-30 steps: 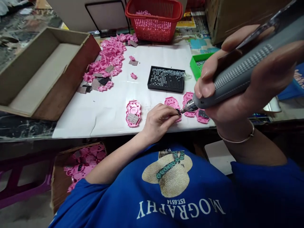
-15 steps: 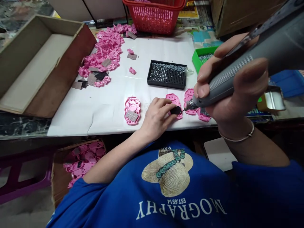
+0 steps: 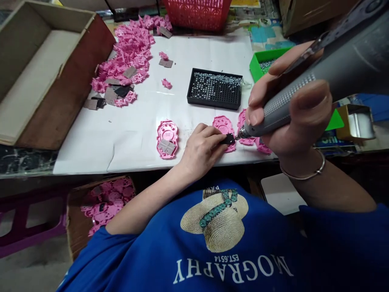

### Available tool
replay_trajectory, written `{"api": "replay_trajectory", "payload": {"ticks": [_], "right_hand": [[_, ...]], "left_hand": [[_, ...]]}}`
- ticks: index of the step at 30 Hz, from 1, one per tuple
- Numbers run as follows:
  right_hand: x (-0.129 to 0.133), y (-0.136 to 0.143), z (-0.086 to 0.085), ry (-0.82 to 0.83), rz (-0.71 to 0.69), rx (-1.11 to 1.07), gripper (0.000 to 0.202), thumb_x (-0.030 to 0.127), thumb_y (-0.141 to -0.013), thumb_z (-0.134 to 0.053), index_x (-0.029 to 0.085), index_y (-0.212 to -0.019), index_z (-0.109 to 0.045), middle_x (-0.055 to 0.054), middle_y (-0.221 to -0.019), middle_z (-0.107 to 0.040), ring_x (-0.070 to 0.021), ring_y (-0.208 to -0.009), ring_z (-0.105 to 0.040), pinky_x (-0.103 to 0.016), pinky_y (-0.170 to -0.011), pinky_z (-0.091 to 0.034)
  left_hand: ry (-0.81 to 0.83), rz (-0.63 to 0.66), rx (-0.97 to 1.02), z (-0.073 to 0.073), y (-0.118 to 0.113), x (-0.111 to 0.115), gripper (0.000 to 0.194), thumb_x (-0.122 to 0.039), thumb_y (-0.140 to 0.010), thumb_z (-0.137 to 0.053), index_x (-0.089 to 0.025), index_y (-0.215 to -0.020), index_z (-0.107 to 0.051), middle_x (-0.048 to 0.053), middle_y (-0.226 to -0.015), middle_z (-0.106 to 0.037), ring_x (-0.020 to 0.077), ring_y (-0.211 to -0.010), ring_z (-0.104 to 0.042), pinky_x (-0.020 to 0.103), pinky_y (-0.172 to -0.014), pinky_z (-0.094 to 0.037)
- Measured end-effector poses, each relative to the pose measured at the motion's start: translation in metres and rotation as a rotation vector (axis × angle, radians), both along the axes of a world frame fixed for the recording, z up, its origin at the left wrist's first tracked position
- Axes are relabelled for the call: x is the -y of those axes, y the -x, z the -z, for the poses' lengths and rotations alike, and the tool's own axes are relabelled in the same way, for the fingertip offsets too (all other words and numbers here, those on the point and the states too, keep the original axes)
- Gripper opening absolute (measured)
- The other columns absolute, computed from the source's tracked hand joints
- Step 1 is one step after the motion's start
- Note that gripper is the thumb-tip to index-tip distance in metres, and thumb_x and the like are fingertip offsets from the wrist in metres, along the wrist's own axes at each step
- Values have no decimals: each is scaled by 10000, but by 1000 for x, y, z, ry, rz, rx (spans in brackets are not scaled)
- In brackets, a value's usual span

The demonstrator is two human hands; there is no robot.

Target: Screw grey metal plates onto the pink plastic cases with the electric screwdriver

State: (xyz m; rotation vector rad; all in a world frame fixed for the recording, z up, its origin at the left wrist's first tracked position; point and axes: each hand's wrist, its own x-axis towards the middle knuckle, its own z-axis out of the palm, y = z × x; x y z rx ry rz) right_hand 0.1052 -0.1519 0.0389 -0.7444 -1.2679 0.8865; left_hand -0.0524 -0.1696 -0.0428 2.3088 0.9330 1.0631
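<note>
Head view, watched from my remote post: the left hand (image 3: 201,149) pinches a black plate (image 3: 228,139) at its left end between thumb and fingertips, over the near half of a pink shell (image 3: 223,124) on the white sheet (image 3: 138,136). I read that grip as steadying the plate while leaving its right end bare. The right hand (image 3: 299,132) has its fingers wrapped round a thick grey driver (image 3: 281,115), slanted so its bit (image 3: 239,136) points down at that bare end; whether they touch, or whether the plate is seated in the shell, I cannot tell. Just beyond I have the black tray (image 3: 212,104) of screws, likely placed for a short reach, and the green tray (image 3: 257,72) near the right hand. Left of the left hand lies a second shell (image 3: 167,129) bearing a grey plate (image 3: 167,147), while the pink heap (image 3: 130,50) sits farther off, perhaps to leave working room.
</note>
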Motion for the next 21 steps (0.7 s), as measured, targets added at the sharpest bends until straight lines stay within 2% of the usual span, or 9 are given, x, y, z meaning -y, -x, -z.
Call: {"api": "replay_trajectory", "payload": {"ticks": [3,8,14,18,21], "right_hand": [[1,-1,-1,22,-53,4,225,470,-815,-719,279,-932,-706,18,-696,-620,-138,-478,-491,-329,-488,-407],[2,1,-4,33,-35,46,178,442,-793,-723,272,-782,-674,15,-681,-620,-136,-477,-493,-339,-536,-442],[4,1,-5,60,38,88,301,572,-747,-746,296,-804,-639,14,-574,-531,-178,-494,-484,-380,-556,-479],[5,0,-3,19,0,107,247,544,-801,-701,301,-827,-661,3,-675,-576,-183,-556,-539,-377,-573,-485],[1,2,-1,-12,14,69,259,536,-808,-717,286,-863,-674,10,-680,-577,-148,-498,-503,-350,-509,-435]], "left_hand": [[20,9,-22,-1,1,0,145,-242,-949,-652,-147,-1033,-722,81,-956,-716,203,-893,-560,375,-810,-522],[27,26,-30,-2,2,0,151,-239,-960,-634,-145,-1036,-725,82,-957,-719,205,-903,-559,379,-819,-519],[-3,27,-32,-3,2,0,143,-216,-956,-632,-130,-1018,-729,83,-933,-716,207,-895,-559,370,-809,-527],[-10,29,-31,-4,2,0,133,-196,-956,-624,-127,-1011,-724,83,-931,-713,207,-893,-557,366,-807,-530],[2,32,-29,-3,2,0,138,-193,-965,-608,-131,-1020,-719,83,-921,-710,206,-895,-555,364,-802,-530]]}}
